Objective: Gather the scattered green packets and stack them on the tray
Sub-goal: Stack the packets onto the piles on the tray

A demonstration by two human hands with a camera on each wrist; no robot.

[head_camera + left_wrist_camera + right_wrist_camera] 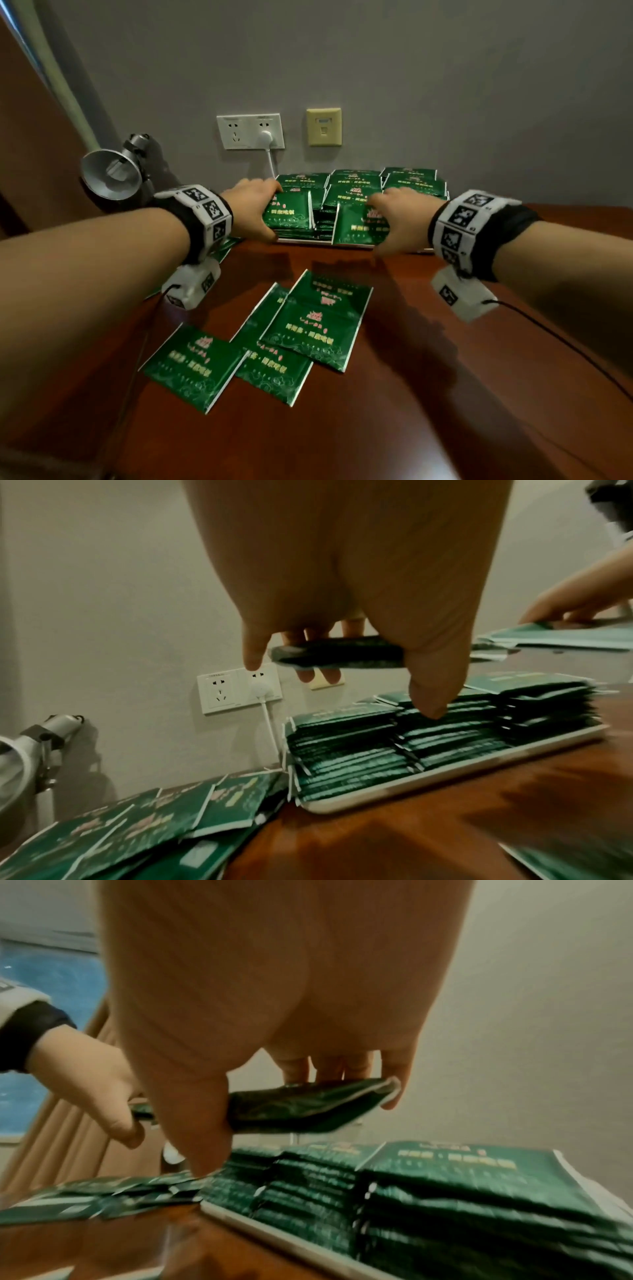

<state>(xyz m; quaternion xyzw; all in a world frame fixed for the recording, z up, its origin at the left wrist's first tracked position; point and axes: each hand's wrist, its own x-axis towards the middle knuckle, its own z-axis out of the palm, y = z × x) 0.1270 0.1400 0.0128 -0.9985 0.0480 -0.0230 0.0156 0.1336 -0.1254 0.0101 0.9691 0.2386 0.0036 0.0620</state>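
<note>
A white tray [349, 244] [445, 775] [260, 1229] against the wall holds several stacks of green packets [356, 183] [359, 753] [462, 1191]. My left hand [255, 209] [342, 653] pinches a green packet [289, 214] [337, 651] between thumb and fingers above the tray's left stacks. My right hand [397, 219] [308, 1104] grips another green packet [356, 222] [308, 1104] above the tray's front right. Several loose packets [260, 339] lie overlapped on the brown table in front of the tray. More packets [130, 829] are heaped left of the tray.
A grey desk lamp [113, 171] [31, 753] stands at the left by the wall. A white plug and cord [267, 144] [263, 712] hang from the wall socket just behind the tray's left end. Wrist-camera cables [565, 342] trail over the brown table [428, 394].
</note>
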